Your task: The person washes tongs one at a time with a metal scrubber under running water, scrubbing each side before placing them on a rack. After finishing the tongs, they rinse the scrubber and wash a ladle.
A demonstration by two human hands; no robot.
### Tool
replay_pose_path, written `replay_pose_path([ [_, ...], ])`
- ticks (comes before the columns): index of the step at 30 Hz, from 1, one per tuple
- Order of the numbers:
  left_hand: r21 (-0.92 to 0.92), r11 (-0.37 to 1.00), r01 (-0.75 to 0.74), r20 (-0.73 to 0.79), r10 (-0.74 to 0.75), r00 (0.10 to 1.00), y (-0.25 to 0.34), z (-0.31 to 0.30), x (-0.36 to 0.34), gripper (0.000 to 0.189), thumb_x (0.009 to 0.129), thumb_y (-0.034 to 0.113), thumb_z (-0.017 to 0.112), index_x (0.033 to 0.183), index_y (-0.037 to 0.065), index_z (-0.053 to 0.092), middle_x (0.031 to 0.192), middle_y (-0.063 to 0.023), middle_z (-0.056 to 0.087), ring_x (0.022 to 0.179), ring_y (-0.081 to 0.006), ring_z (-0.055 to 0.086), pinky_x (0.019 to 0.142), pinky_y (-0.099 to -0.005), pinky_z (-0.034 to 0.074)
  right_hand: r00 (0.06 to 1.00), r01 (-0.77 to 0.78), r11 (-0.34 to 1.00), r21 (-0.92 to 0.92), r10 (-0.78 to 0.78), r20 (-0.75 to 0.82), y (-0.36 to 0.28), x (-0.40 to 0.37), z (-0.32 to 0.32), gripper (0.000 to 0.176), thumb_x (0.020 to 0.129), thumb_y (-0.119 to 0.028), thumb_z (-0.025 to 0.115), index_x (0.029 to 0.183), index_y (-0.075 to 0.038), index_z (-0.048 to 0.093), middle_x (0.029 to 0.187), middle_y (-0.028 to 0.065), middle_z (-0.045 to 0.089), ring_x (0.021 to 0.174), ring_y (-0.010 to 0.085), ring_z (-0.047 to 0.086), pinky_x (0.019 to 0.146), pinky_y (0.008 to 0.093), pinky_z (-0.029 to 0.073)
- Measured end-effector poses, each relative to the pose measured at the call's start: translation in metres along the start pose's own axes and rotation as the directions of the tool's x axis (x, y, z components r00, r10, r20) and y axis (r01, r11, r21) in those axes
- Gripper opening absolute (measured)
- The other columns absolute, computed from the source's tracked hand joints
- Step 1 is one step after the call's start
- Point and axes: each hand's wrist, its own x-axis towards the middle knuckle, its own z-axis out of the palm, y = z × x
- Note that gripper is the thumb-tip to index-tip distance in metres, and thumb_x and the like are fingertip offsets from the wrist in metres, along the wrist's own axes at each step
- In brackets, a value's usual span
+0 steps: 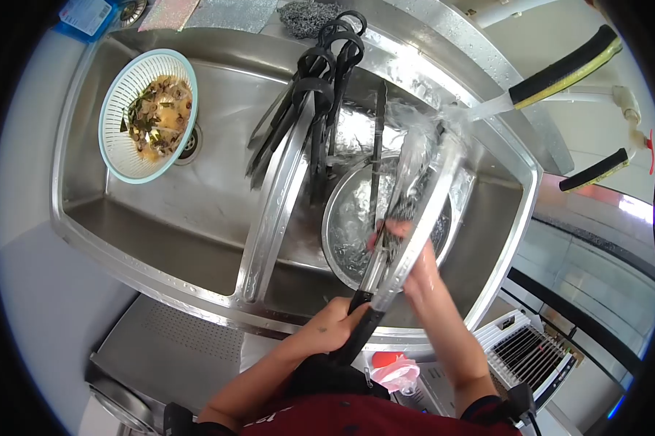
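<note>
Over the right sink bowl, my left hand point(330, 327) grips the black handles of long metal utensils point(418, 243), whose shiny shafts slant up to the right. Their far ends are blurred under running water. My right hand point(407, 240) is closed around the shafts with a silvery mesh scrubber point(405, 211), partly hidden behind the nearer shaft. Below both hands stands a round metal basin point(331, 240) of rippling water. Water pours from a spout point(487, 109) with a black-and-yellow sleeve.
Several black utensils with looped ends point(314, 91) lean on the sink divider point(258, 254). In the left bowl, a white-and-blue strainer basket point(112, 138) holds food scraps beside the drain point(189, 145). Steel wool point(307, 18) and cloths point(229, 14) lie along the back rim.
</note>
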Motion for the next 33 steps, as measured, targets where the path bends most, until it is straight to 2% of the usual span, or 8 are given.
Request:
replay_pose_path([
  [3,0.020,0.999,-0.037,-0.008,0.037,0.999,-0.011,0.008,-0.007,0.034,0.088,0.027,0.041,0.069,-0.001,0.047,0.054,-0.0016,0.044,0.052,-0.0096,0.040,0.048,-0.0282,0.035,0.956,0.291,0.956,-0.024,-0.292,-0.031,-0.035,0.064,-0.013,0.026,0.070,-0.024,0.058,0.080,0.000,0.052,0.067,0.0113,0.055,0.056,0.0202,0.055,0.052,0.0290,0.046],
  [4,0.034,0.998,-0.053,0.003,0.053,0.999,-0.009,0.009,-0.010,0.035,0.088,0.028,0.041,0.069,0.000,0.047,0.054,-0.0018,0.045,0.052,-0.0099,0.040,0.048,-0.0287,0.035,0.991,-0.076,0.996,-0.040,0.080,0.103,-0.082,0.036,0.017,0.028,0.071,-0.024,0.057,0.084,0.000,0.051,0.068,0.0122,0.055,0.057,0.0193,0.055,0.050,0.0280,0.046],
  [6,0.040,0.999,-0.023,0.007,0.023,1.000,0.004,0.004,-0.012,0.035,0.088,0.029,0.041,0.069,0.000,0.047,0.054,-0.0017,0.044,0.052,-0.0102,0.040,0.049,-0.0290,0.035,0.983,0.166,0.986,0.009,-0.166,0.078,-0.053,0.046,0.010,0.027,0.070,-0.017,0.058,0.088,0.002,0.049,0.069,0.0131,0.054,0.057,0.0209,0.056,0.048,0.0286,0.047],
  [21,-0.034,0.999,-0.029,0.039,0.031,0.999,-0.004,0.002,0.008,0.036,0.088,0.029,0.041,0.067,0.001,0.049,0.052,-0.0004,0.045,0.049,-0.0073,0.041,0.044,-0.0265,0.034,1.000,-0.017,0.999,-0.028,0.017,-0.004,-0.003,0.003,-0.009,0.027,0.068,-0.007,0.060,0.090,0.003,0.048,0.070,0.0150,0.055,0.057,0.0262,0.057,0.049,0.0351,0.049],
  [24,-0.024,0.995,-0.101,-0.034,0.100,0.994,-0.007,0.020,0.006,0.035,0.088,0.027,0.043,0.066,0.000,0.049,0.051,-0.0005,0.045,0.047,-0.0073,0.040,0.042,-0.0264,0.033,0.980,0.192,0.970,0.151,-0.198,0.023,-0.050,0.051,-0.006,0.022,0.072,-0.016,0.060,0.083,0.000,0.051,0.070,0.0112,0.056,0.063,0.0199,0.056,0.058,0.0292,0.048],
  [29,-0.062,0.998,-0.014,-0.018,0.013,1.000,0.002,0.004,0.008,0.033,0.088,0.027,0.042,0.068,0.001,0.047,0.051,-0.0004,0.044,0.046,-0.0073,0.040,0.042,-0.0252,0.032,0.996,-0.005,0.990,-0.143,0.017,0.085,0.015,-0.029,-0.010,0.033,0.068,-0.020,0.063,0.088,0.005,0.053,0.070,0.0140,0.056,0.067,0.0242,0.057,0.065,0.0325,0.046],
  [30,-0.059,0.998,-0.018,-0.014,0.017,1.000,0.001,0.005,0.007,0.033,0.088,0.027,0.042,0.068,0.001,0.047,0.051,-0.0004,0.044,0.046,-0.0073,0.040,0.042,-0.0252,0.032,1.000,-0.015,1.000,-0.007,0.015,0.002,0.021,-0.042,-0.001,0.033,0.067,-0.018,0.062,0.088,0.006,0.052,0.071,0.0143,0.056,0.069,0.0249,0.057,0.066,0.0333,0.046],
  [33,-0.007,1.000,-0.008,-0.015,0.008,1.000,-0.002,0.008,0.008,0.032,0.087,0.026,0.043,0.070,0.000,0.048,0.056,-0.0007,0.044,0.053,-0.0087,0.041,0.048,-0.0273,0.035,0.999,0.012,1.000,0.010,-0.012,0.040,0.019,-0.014,-0.020,0.024,0.072,-0.010,0.058,0.090,0.003,0.051,0.073,0.0140,0.057,0.061,0.0215,0.058,0.052,0.0299,0.047],
])
